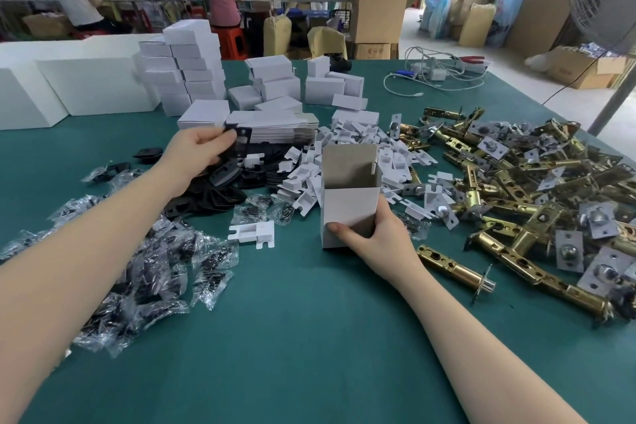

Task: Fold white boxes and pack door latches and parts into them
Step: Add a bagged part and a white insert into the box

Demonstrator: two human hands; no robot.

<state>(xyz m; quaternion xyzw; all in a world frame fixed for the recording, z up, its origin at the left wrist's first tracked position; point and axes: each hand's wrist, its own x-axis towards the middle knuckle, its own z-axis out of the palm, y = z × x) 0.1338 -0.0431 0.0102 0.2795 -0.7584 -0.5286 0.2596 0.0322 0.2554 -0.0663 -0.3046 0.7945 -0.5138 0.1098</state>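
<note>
We see the box [347, 203] standing upright and open-topped on the tabletop [303, 337], our right hand [373, 234] curled round its base. Our left hand [199, 151] pinches a black plate [241, 141] above the plate pile [220, 189]. Latches [516, 200] lie heaped to the right.

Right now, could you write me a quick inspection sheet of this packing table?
Surface: green table.
Job's things: open white box upright; brass latches heaped right; black plates; flat box blanks.
Clutter: bagged parts; white inserts; folded boxes.
Hands: left hand pinches black plate; right hand holds the box.
Cables: white cables, far right.
Surroundings: two people at benches, cartons, fan.
</note>
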